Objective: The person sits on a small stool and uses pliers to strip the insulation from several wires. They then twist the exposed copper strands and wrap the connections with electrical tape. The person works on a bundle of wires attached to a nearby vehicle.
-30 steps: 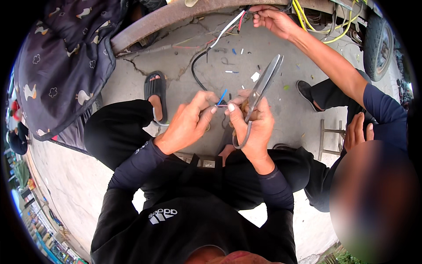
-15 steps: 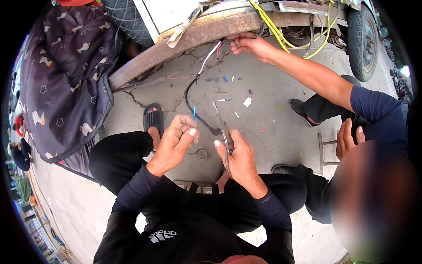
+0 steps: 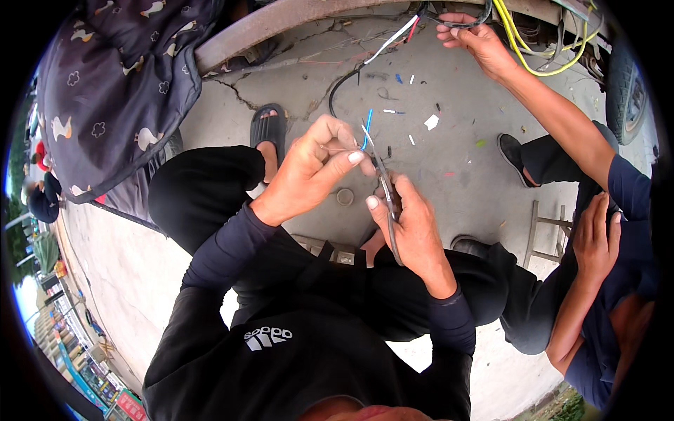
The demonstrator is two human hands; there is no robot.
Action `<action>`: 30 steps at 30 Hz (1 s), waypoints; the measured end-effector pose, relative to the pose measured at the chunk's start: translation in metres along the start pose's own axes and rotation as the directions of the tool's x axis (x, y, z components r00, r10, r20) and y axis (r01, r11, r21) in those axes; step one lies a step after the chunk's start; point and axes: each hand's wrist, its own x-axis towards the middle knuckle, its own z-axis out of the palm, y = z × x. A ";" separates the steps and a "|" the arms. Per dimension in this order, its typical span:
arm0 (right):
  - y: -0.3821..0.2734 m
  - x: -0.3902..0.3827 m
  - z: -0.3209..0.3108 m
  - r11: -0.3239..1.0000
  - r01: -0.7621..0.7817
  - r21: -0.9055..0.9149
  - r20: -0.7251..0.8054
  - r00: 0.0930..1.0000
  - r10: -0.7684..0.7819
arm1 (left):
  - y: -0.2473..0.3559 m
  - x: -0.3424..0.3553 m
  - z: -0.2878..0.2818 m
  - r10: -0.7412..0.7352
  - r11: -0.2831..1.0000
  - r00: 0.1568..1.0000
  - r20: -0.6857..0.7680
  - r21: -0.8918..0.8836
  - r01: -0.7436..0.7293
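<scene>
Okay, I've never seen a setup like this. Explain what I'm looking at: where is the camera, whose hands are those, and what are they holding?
There is no machine here, just a person using two bare hands. The camera is the left one of a pair worn on that person's head, looking down. Its wide fisheye lens bends straight edges near the rim.

The left hand has a blue wire at its fingertips. The right hand holds metal scissors, their blades close to that wire; whether they touch it is hard to tell.

Below, small scraps lie on the grey ground, including a white piece. At upper right, another person's hand reaches to a dark cable.
</scene>
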 end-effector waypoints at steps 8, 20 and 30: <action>0.000 0.002 0.003 0.943 0.126 -0.307 -0.031 0.989 -0.142 | -0.010 -0.003 -0.017 0.380 0.500 0.889 0.256 0.752 -0.431; 0.008 0.003 0.007 0.791 0.149 -0.593 -0.046 0.975 -0.218 | -0.017 -0.005 -0.014 0.384 0.097 0.801 0.460 0.842 -0.530; 0.016 0.008 0.011 0.859 0.144 -0.492 -0.009 0.985 -0.170 | -0.026 -0.003 -0.013 0.446 -0.049 0.731 0.517 0.829 -0.557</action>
